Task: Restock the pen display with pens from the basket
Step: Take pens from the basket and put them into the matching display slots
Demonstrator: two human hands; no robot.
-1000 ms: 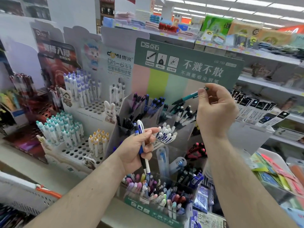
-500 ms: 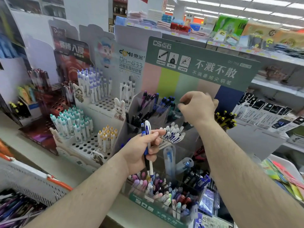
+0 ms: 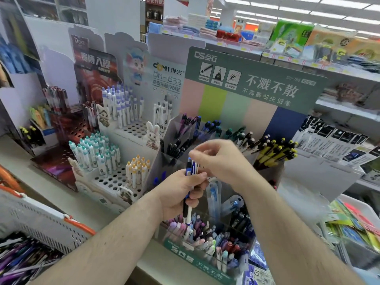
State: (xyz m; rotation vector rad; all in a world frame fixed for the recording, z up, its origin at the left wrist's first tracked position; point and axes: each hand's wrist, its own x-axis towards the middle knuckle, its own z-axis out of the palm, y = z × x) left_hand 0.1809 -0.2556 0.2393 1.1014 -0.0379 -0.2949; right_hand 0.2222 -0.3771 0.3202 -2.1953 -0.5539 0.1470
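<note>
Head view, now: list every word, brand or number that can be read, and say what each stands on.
"DS点石", "不溅不散", "不溅墨细尖钢笔": green header card of the pen display.
"DS-758": same card, right side, faint.
"DOMI 東米", "DM-633": white header card behind the white pens.
"入侵": red card; the rest is blurred.
"不溅不散": green front strip of the lower tray.
Shelf price tags and hanging packets: too blurred to read.

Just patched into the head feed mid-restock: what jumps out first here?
Dead centre, the left hand grips a small bunch of pens upright while the right hand reaches to their tops, blurred. Behind them rises the green pen display with clear compartments of pens. At lower left, the white basket with orange handles holds more loose pens.
</note>
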